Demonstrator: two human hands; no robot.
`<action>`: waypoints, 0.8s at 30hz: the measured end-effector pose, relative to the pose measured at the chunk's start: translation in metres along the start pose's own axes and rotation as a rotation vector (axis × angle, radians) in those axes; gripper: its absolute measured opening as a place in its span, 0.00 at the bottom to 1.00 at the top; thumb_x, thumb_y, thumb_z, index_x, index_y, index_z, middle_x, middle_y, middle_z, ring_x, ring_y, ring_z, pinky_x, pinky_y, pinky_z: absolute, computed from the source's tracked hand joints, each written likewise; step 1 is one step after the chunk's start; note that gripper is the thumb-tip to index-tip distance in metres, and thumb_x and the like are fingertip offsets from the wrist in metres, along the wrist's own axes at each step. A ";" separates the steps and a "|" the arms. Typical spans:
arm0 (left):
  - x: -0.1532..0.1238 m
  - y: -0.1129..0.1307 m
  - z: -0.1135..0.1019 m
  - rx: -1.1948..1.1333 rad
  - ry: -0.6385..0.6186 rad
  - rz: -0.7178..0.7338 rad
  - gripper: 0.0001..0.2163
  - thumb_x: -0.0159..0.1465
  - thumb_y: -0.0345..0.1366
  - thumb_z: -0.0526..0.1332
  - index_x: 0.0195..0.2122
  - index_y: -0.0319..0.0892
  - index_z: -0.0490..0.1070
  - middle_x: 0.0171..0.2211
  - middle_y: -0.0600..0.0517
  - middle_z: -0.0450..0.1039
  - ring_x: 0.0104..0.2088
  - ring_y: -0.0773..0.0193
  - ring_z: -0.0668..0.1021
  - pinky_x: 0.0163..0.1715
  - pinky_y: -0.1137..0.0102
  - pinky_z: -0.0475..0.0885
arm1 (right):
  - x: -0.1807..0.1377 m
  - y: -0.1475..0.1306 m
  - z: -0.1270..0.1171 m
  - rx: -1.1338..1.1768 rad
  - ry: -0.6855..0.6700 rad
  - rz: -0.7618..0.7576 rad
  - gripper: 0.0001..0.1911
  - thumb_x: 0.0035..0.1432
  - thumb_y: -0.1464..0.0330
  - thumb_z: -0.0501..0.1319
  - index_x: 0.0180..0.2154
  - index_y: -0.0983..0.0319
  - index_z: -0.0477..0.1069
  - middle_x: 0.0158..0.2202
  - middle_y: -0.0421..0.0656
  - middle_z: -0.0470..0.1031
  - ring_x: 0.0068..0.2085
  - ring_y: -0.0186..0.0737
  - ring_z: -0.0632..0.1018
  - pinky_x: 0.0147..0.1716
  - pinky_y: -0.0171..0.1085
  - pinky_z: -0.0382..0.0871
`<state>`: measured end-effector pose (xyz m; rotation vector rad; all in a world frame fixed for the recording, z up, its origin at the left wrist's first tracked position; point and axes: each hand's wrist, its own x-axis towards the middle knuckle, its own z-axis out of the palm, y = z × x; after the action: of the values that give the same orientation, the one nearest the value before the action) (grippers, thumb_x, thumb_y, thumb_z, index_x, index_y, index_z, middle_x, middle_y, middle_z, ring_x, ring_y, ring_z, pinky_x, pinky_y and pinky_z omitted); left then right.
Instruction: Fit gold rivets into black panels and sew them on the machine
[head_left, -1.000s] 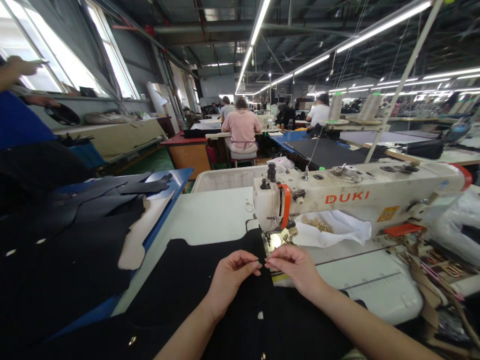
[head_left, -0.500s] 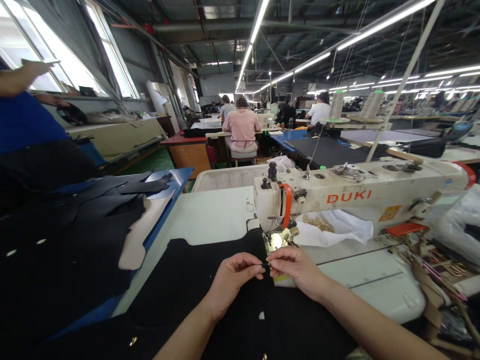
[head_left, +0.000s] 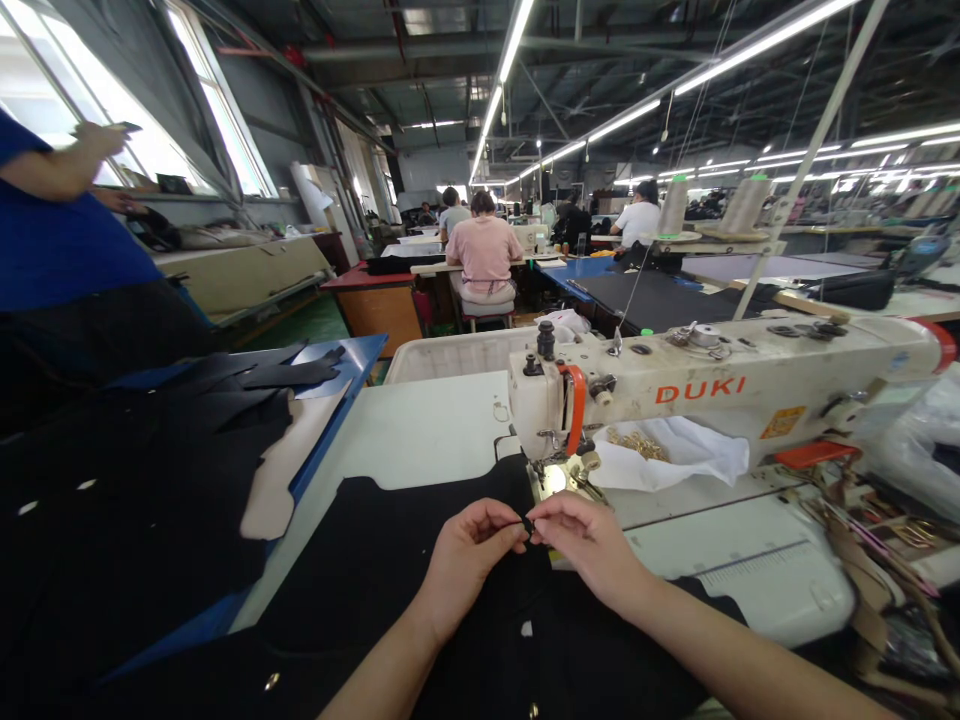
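My left hand [head_left: 476, 550] is closed in a pinch on one end of a thin black strip, in front of the sewing machine's needle area. Fingertip to fingertip with it, my right hand [head_left: 581, 545] pinches a tiny gold-coloured metal piece, mostly hidden by the fingers. Below both hands lies black fabric [head_left: 390, 545], spread over the machine table and towards me. On it are a small white patch [head_left: 526, 629] and gold-coloured metal fittings [head_left: 271, 682]. The sewing machine [head_left: 630, 385], white with an orange guard, has its lamp lit just beyond my fingers.
A white wrapper [head_left: 694, 458] of gold-coloured hardware sits under the machine arm. Black cut pieces [head_left: 135, 500] cover the blue table at left. A person in blue [head_left: 67, 220] stands there, holding a flat object. A pale bin [head_left: 457, 358] stands behind the machine table.
My hands have drawn closer together, the right one shifting slightly left, so less of the black strip shows between them. The person in blue has moved further into view at left.
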<state>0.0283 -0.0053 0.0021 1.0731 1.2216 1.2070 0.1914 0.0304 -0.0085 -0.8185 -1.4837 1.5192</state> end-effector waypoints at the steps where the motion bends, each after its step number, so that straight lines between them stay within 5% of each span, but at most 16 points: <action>1: 0.000 0.000 0.000 0.005 -0.007 0.002 0.11 0.50 0.40 0.69 0.28 0.39 0.71 0.24 0.52 0.75 0.26 0.64 0.76 0.31 0.69 0.71 | 0.002 0.000 0.001 0.023 -0.014 0.041 0.12 0.50 0.59 0.65 0.32 0.61 0.74 0.27 0.40 0.74 0.30 0.37 0.77 0.33 0.37 0.70; 12: -0.003 0.002 -0.002 -0.071 -0.032 0.020 0.13 0.59 0.45 0.61 0.35 0.39 0.70 0.24 0.52 0.74 0.26 0.63 0.76 0.33 0.68 0.70 | 0.008 0.001 0.005 0.356 -0.014 0.328 0.20 0.35 0.60 0.74 0.29 0.64 0.73 0.25 0.41 0.77 0.27 0.34 0.78 0.32 0.34 0.70; 24: 0.000 0.007 -0.003 -0.031 -0.061 -0.083 0.11 0.50 0.40 0.69 0.30 0.40 0.73 0.28 0.53 0.75 0.31 0.63 0.75 0.39 0.68 0.69 | 0.005 0.005 0.011 0.273 0.045 0.201 0.18 0.39 0.58 0.72 0.27 0.64 0.72 0.23 0.41 0.76 0.27 0.36 0.78 0.30 0.34 0.69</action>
<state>0.0251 -0.0049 0.0084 1.0194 1.1854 1.1188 0.1791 0.0306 -0.0116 -0.8494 -1.1554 1.7931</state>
